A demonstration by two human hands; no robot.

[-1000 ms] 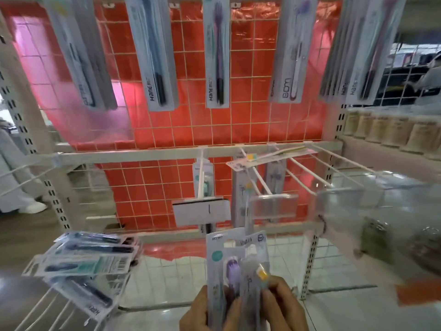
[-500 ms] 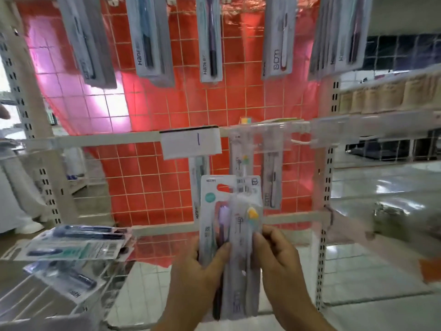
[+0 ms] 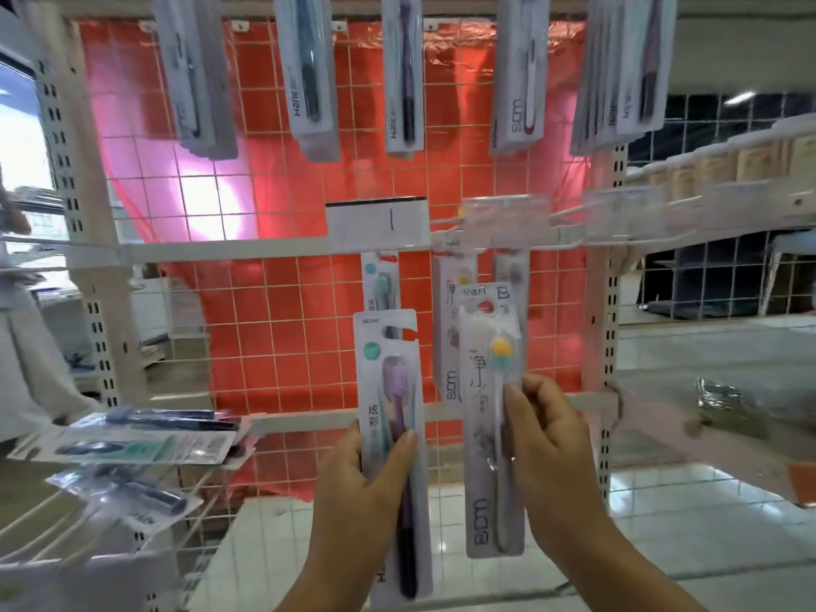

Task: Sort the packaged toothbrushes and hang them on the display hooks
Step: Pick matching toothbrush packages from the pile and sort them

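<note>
My left hand point(image 3: 360, 483) grips a packaged purple toothbrush point(image 3: 388, 390), held upright in front of the rack. My right hand point(image 3: 549, 452) holds a separate packaged toothbrush with a yellow head point(image 3: 488, 364), raised a little higher, to the right of the first. Behind them, on the middle row of display hooks point(image 3: 494, 220), hang a green toothbrush pack point(image 3: 380, 280), a yellow-head pack point(image 3: 450, 311) and a purple-head pack point(image 3: 514, 269). A blank label with one dark stroke point(image 3: 377, 225) fronts the left hook.
The top row holds several hanging toothbrush packs point(image 3: 399, 72). A loose pile of packs point(image 3: 132, 443) lies on wire prongs at lower left. A white upright post point(image 3: 602, 329) bounds the rack's right side, with wire shelves beyond. A person in white stands at far left.
The two packs, held together as one bundle before, are now apart, one in each hand. The right hand has lifted its pack higher, toward the middle hooks.
</note>
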